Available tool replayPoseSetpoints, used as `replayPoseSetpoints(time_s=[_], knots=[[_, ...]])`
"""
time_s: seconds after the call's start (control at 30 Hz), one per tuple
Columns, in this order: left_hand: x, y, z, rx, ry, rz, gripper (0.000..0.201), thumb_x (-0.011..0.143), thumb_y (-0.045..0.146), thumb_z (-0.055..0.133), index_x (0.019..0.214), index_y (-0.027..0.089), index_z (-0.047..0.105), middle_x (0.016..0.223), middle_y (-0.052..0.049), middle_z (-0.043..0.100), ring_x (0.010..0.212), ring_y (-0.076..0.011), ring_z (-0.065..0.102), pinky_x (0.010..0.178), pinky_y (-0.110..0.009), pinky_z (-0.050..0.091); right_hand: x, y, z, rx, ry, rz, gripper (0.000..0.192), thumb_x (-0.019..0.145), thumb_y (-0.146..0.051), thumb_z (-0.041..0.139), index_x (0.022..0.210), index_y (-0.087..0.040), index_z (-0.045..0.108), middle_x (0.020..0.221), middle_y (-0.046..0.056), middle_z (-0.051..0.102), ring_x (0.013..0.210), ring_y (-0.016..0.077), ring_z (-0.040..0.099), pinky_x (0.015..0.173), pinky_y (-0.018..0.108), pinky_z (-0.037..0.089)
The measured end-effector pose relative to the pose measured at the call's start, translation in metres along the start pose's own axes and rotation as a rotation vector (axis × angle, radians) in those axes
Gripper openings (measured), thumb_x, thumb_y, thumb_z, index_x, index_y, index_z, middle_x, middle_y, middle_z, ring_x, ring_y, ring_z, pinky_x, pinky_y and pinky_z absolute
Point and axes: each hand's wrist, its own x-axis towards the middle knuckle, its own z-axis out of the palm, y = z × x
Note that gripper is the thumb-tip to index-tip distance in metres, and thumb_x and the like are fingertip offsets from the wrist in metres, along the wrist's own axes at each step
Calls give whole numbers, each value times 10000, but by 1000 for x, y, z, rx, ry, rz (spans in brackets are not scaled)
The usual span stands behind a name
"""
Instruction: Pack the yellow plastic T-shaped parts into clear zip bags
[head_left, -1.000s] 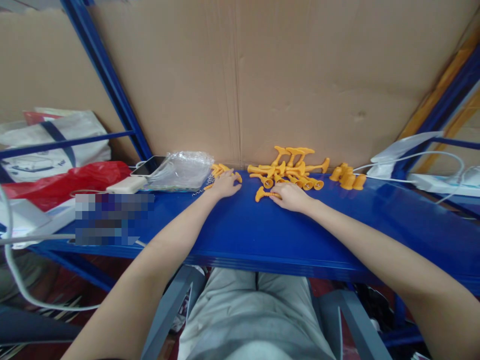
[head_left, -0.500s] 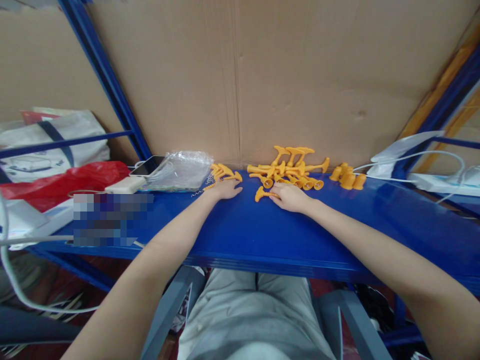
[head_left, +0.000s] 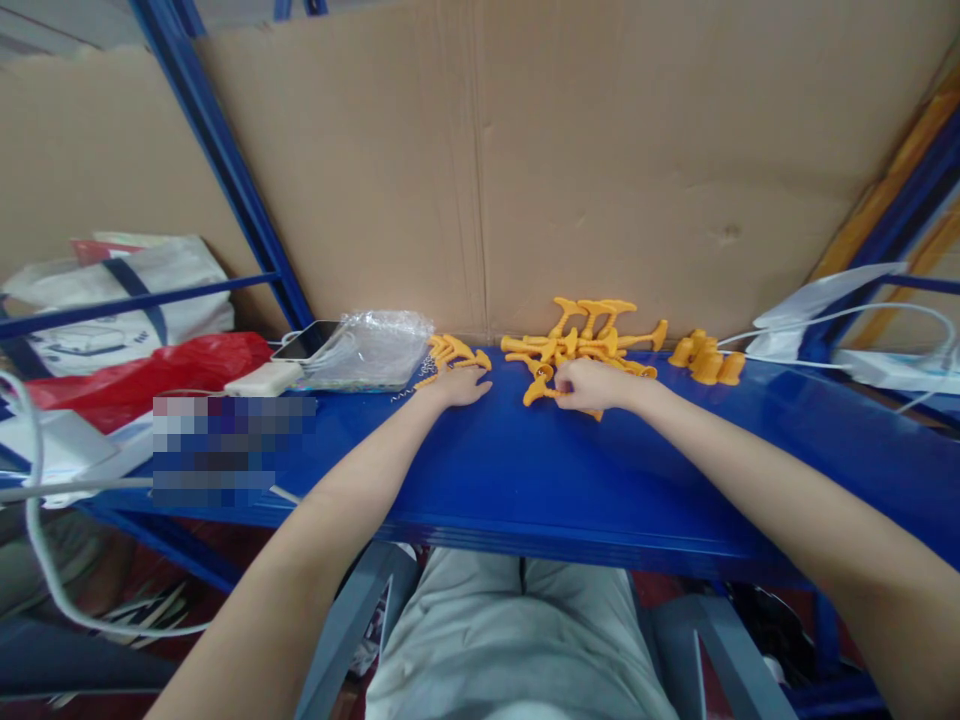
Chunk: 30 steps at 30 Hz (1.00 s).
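Note:
My left hand lies low over the table, fingers stretched out and apart, beside a small heap of yellow T-shaped handles with metal spirals. My right hand has its fingers closed on a yellow corkscrew. The T-shaped grip sticks out to the left and another yellow end shows below the fingers; the middle is hidden. Right behind this hand is a pile of yellow corkscrews, some with flared open ends.
Several yellow cups stand right of the pile. To the left are a clear plastic bag, a phone, a white block and a red bag. Cardboard walls the back of the blue table; white cables run at both sides.
My right hand has shifted slightly, with the corkscrew turned so its far end shows below the fingers. My left hand keeps its place beside the handles. The camera view has moved a little.

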Motion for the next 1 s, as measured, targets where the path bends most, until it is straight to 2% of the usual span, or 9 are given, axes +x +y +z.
replayPoseSetpoints(time_s=[0.13,0.23,0.37,0.5,0.6,0.77,0.83,1.0], knots=[[0,1,0,8,-8,-7,546,987,427,304,1470,203,426,1570,-98,362,1457,-269,315,1169,-491,253,20,13,-27,239,92,25,140,764,-225,612,682,-147,695,662,12,629,643,140,558,625,255,390],[-1,1,0,-7,-3,8,558,982,420,310,1473,178,422,1563,-107,371,1452,-270,324,1168,-483,260,37,16,-43,425,206,108,131,759,-233,634,676,-142,676,616,-13,575,599,111,501,581,238,354],[-2,2,-1,-2,-8,21,550,983,409,302,1478,194,411,1559,-109,374,1449,-275,330,1181,-530,195,62,12,-50,595,331,210,146,767,-232,680,663,-135,648,591,-23,550,564,87,468,562,225,352],[-3,3,-2,1,-11,22,541,989,397,293,1475,191,412,1561,-114,371,1448,-272,333,1181,-543,186,84,6,-42,784,427,324,150,802,-175,673,667,-134,622,561,-23,546,523,72,468,559,208,399],[-2,2,-1,4,-5,12,519,988,405,304,1460,234,433,1565,-95,371,1448,-273,333,1174,-554,200,99,2,-33,933,472,375,148,815,-111,642,672,-136,612,553,-14,572,500,67,487,563,199,439],[-2,1,-1,0,-6,16,515,989,409,313,1455,233,442,1560,-97,380,1452,-282,324,1175,-570,183,123,-3,-18,1083,506,458,192,853,-118,620,670,-149,574,579,-2,623,469,55,523,512,165,430],[-1,1,0,3,-4,15,527,989,403,308,1466,213,428,1563,-108,370,1453,-290,320,1175,-581,175,134,-5,-12,1095,512,484,160,883,-143,603,724,-145,581,638,16,663,475,49,544,499,151,429],[-2,3,0,-8,1,20,540,981,413,314,1458,196,443,1559,-109,377,1450,-313,321,1168,-577,212,158,-8,3,953,497,508,109,937,-180,534,926,-126,627,808,63,731,520,53,601,497,140,441]])
